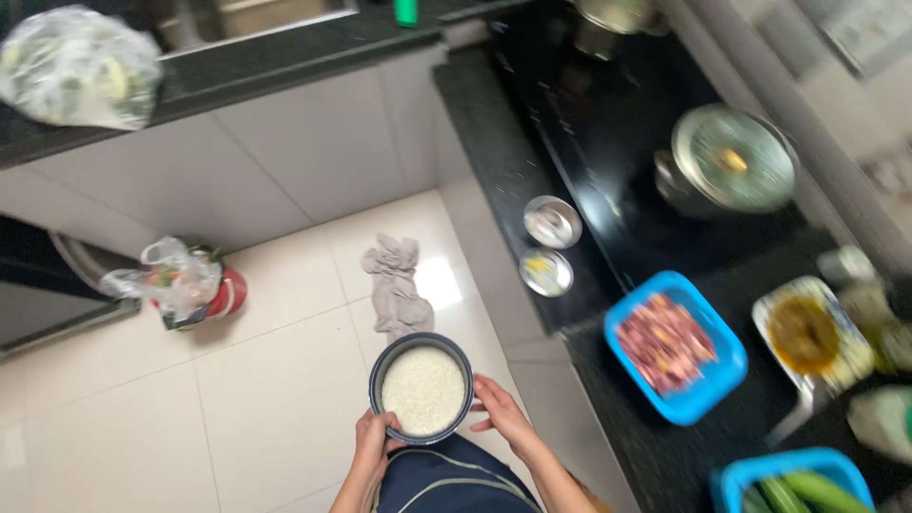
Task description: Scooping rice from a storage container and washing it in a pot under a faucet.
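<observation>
Seen from above against pale floor tiles point(266, 399), a dark round pot point(421, 388) of white rice point(423, 389), gripped between both hands at waist height and well clear of the worktop. Left hand point(373, 442) closed on the near left rim, thumb hooked over the edge; right hand point(502, 410) cupped against the right wall, fingers curled round it. Held level, probably to keep the grains (spread flat, filling the bottom) from sliding or spilling, with a hand on each side to share the weight.

To the right, a dark worktop point(513, 171) carrying a black glass hob point(608, 133). On the hob, a lidded steel pot point(730, 161); at the far end, another pan point(613, 19), partly cut off. Near the worktop's edge, two small steel bowls point(551, 245), one just beside the other. Closer in, a blue tray point(676, 347) of chopped red meat, a patterned dish point(807, 334) with brownish contents, and a second blue tub point(793, 480) holding green vegetables.

On the floor, a crumpled grey cloth point(396, 285) just beyond the pot, and further left a red bin point(223, 290) lined with a clear plastic bag. Along the top, a second dark counter point(247, 66) over pale cabinet doors, with a bulging clear bag point(76, 66) of greenish contents at its left end. Narrow kitchen, daylight glancing off the tiles.
</observation>
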